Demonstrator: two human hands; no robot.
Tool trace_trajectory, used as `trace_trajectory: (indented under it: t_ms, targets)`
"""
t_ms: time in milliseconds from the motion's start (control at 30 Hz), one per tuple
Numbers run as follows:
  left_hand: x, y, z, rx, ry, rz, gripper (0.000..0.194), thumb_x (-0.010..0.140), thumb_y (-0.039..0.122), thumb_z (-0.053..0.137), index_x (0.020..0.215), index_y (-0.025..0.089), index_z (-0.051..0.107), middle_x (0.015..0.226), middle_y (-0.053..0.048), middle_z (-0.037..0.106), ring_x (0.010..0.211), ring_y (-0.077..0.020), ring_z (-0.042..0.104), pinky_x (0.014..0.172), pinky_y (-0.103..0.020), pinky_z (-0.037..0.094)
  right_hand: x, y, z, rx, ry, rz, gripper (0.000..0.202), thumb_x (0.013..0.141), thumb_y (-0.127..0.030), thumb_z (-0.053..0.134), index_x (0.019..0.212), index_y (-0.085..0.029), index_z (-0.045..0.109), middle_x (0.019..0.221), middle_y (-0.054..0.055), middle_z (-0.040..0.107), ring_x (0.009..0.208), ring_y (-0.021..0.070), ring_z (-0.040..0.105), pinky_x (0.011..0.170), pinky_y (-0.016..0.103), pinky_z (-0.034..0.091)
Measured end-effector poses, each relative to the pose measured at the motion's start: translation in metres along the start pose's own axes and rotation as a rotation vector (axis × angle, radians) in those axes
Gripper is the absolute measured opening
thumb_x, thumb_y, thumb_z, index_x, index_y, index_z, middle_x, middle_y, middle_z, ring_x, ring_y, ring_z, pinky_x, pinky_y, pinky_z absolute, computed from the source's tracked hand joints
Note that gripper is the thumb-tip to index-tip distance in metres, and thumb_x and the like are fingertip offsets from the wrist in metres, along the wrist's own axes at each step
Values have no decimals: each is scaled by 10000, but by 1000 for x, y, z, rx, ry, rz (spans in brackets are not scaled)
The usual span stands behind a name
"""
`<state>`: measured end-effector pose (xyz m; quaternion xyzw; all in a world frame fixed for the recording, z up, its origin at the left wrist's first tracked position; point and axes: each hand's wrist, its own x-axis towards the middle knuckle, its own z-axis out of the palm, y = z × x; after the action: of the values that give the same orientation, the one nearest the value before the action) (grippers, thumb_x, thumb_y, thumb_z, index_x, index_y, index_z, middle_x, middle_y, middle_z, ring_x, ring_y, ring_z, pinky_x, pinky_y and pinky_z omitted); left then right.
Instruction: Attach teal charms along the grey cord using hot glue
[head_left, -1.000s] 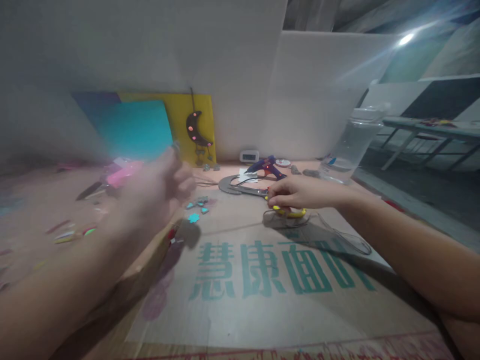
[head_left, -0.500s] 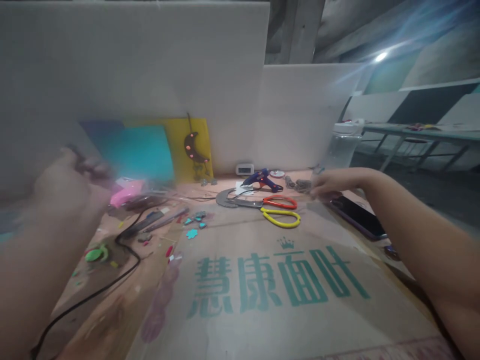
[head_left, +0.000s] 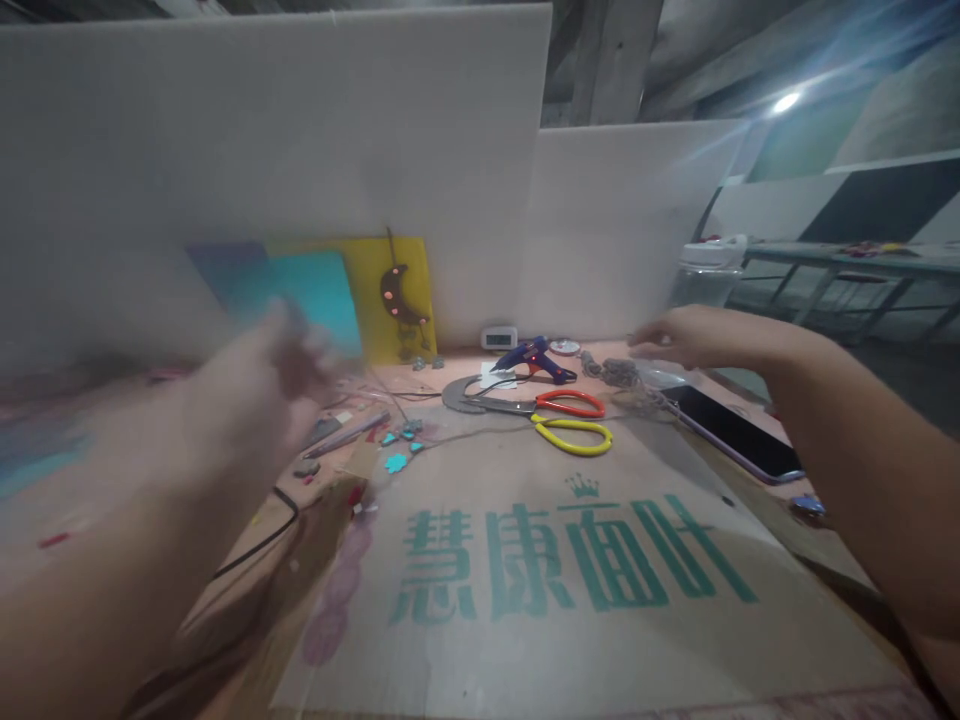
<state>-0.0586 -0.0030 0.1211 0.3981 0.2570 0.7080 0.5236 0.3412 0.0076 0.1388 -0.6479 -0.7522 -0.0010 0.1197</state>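
Observation:
My left hand (head_left: 266,385) is smeared by motion in front of the turquoise sheet (head_left: 307,295), so I cannot tell what its fingers hold. Off to the right, my right hand (head_left: 694,335) hangs with bent fingers drawn together above a tangle of grey cord (head_left: 622,372); what lies between the fingertips is hidden. Thin grey string runs across the board towards small turquoise pieces (head_left: 396,463). Between the hands lie scissors (head_left: 510,406) with one orange and one yellow handle. Behind them rests a blue glue gun (head_left: 536,358) with a red light.
A dark moon ornament (head_left: 401,295) hangs before a yellow sheet (head_left: 375,345). A phone (head_left: 739,435) lies under my right forearm. A small digital display (head_left: 499,338), a clear plastic container (head_left: 705,275) and white panels (head_left: 450,180) stand behind. A black cable (head_left: 259,545) crosses the left side.
My left hand has swung right and inward, over the pink item and tools. The right hand has risen slightly, and the view has shifted a little left.

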Motion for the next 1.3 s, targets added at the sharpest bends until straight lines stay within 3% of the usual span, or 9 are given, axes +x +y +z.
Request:
trace_trajectory:
  t_ms: [100, 267, 433, 633, 900, 967, 1133, 1200, 1300]
  targets:
    - [-29, -27, 16, 146, -186, -129, 292, 928, 227, 530, 657, 178, 431, 573, 47, 409, 505, -77, 397, 485, -197, 367, 0, -40, 8, 145, -93, -59, 484, 896, -552, 484, 1177, -213, 682, 1095, 103, 716, 819, 205, 639, 709, 302, 446]
    - [-37, -73, 1, 293, -215, -152, 264, 880, 387, 601, 739, 176, 527, 642, 26, 523, 588, -95, 521, 587, -215, 454, -8, -95, 58, 183, -184, -367, 277, 898, -404, 519, 995, -243, 723, 988, 57, 729, 818, 206, 643, 688, 287, 438]
    - [-33, -116, -20, 298, -150, -376, 312, 829, 431, 642, 754, 176, 478, 626, 37, 534, 534, -85, 527, 531, -199, 433, -7, -102, 121, 220, -114, -370, 329, 864, -307, 593, 1165, -205, 681, 1049, 103, 718, 870, 225, 640, 723, 307, 444]
    - [-36, -131, -22, 304, -151, -364, 365, 747, 474, 703, 770, 168, 506, 616, 34, 566, 530, -85, 556, 538, -187, 444, 6, -98, 155, 384, -34, -366, 138, 860, -240, 635, 936, -167, 724, 968, 80, 708, 882, 189, 629, 795, 293, 458]
    - [-36, -130, -23, 283, -167, -380, 375, 726, 472, 723, 759, 169, 505, 606, 36, 570, 518, -81, 548, 515, -181, 438, 1, -102, 145, 376, -98, -407, 107, 881, -172, 571, 854, -158, 674, 856, 51, 685, 774, 161, 593, 705, 265, 426]
    - [-37, -130, -23, 278, -176, -392, 379, 728, 473, 725, 758, 174, 493, 604, 39, 567, 514, -86, 548, 511, -187, 441, -2, -100, 127, 483, -268, -462, 161, 920, -240, 539, 852, -161, 661, 841, 44, 682, 765, 153, 599, 694, 257, 438]
    - [-39, -131, -21, 271, -168, -392, 392, 719, 476, 743, 775, 172, 501, 611, 46, 561, 516, -76, 540, 522, -181, 437, -21, -106, 72, 780, -945, -709, 350, 960, -375, 493, 757, -144, 660, 784, 50, 672, 744, 132, 615, 743, 265, 479]
    - [-39, -130, -20, 295, -169, -392, 406, 707, 482, 755, 767, 168, 505, 613, 44, 561, 507, -74, 535, 512, -180, 427, -30, -115, 64, 809, -859, -674, 279, 915, -360, 578, 747, -150, 653, 765, 36, 657, 719, 122, 602, 705, 250, 476]
    - [-41, -127, -19, 343, -215, -384, 397, 726, 483, 745, 771, 159, 520, 655, 32, 574, 537, -76, 547, 518, -178, 417, -35, -128, 77, 877, -374, -451, 122, 859, -282, 641, 805, -174, 622, 744, -5, 610, 633, 95, 554, 594, 220, 445]
